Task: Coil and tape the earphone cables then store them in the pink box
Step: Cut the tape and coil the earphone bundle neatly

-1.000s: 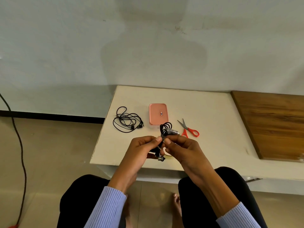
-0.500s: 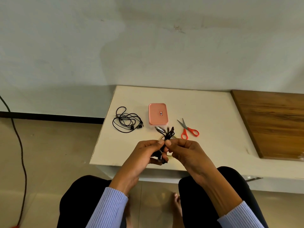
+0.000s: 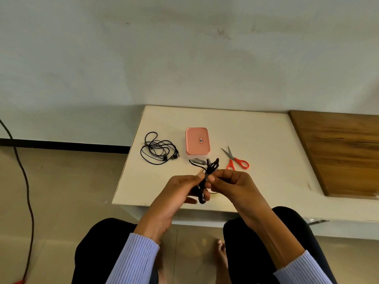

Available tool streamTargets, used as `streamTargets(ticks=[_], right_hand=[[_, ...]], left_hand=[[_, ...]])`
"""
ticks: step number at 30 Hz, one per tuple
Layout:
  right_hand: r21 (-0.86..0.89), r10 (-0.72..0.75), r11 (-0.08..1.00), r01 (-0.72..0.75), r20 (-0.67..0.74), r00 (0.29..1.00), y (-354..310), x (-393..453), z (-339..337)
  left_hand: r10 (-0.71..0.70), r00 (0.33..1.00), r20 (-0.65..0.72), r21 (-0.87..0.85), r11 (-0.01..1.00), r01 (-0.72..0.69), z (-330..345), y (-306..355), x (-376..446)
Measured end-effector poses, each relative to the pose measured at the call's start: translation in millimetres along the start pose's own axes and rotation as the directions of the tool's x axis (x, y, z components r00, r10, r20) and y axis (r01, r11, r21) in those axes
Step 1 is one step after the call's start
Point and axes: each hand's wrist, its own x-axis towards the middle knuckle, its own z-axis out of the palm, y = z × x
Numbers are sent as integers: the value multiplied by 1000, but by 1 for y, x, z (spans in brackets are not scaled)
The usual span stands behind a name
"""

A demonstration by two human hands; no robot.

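Over the near edge of the white table, my left hand and my right hand pinch one bundled black earphone cable between thumbs and fingers. Its loops stick up above my fingers and an earbud hangs below them. A second black earphone cable lies loose and tangled on the table's left part. The pink box stands shut beyond my hands, with a small label on its lid. A bit of tape roll shows under my hands.
Orange-handled scissors lie right of the pink box. A wooden board covers the table's right side. A dark cord runs over the floor at the left. My knees are below the table's front edge.
The bundle's loops have tipped from left of my fingers to the right, and my hands have dropped slightly toward the table's near edge, still pinching the cable.
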Motion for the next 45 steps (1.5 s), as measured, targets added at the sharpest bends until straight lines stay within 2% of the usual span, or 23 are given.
streamTargets(ticks=[2, 6, 10, 14, 18, 20, 22, 24, 30, 36, 41, 45], right_hand=[[-28, 11, 1000, -12, -59, 998, 2, 0, 3], [-9, 6, 1000, -6, -93, 996, 1, 1, 6], [60, -21, 998, 23, -38, 999, -2, 0, 5], [263, 47, 963, -63, 64, 997, -3, 0, 4], [252, 56, 964, -82, 111, 992, -4, 2, 1], [228, 47, 972, -64, 82, 996, -4, 2, 2], [196, 47, 979, -50, 21, 999, -3, 1, 3], [150, 52, 988, -46, -36, 998, -2, 0, 3], [161, 17, 987, -22, 33, 999, -5, -1, 4], [209, 25, 977, -47, 105, 994, -3, 0, 2], [175, 41, 983, -46, 34, 999, -1, 1, 4], [165, 49, 985, -54, 33, 998, -1, 2, 5]], left_hand=[[97, 991, -88, 120, 989, -86, 0, -4, 0], [184, 975, -126, 124, 978, -169, 2, -6, 3], [121, 991, -60, -3, 993, -122, 2, -3, 4], [67, 997, 35, -134, 989, -62, 0, 0, 3], [38, 990, 137, -222, 975, -7, 0, 1, 2], [27, 990, 138, -179, 984, -2, 2, 2, 2], [29, 996, 82, -35, 999, -26, 3, 0, 4], [49, 998, 34, 32, 998, -51, 5, -2, 7], [33, 998, 46, -148, 989, -26, 4, 0, 6], [15, 995, 97, -209, 978, 5, 1, 0, 4], [1, 995, 97, -155, 988, 14, 3, 1, 3], [-15, 995, 95, -141, 990, 28, 5, 2, 3]])
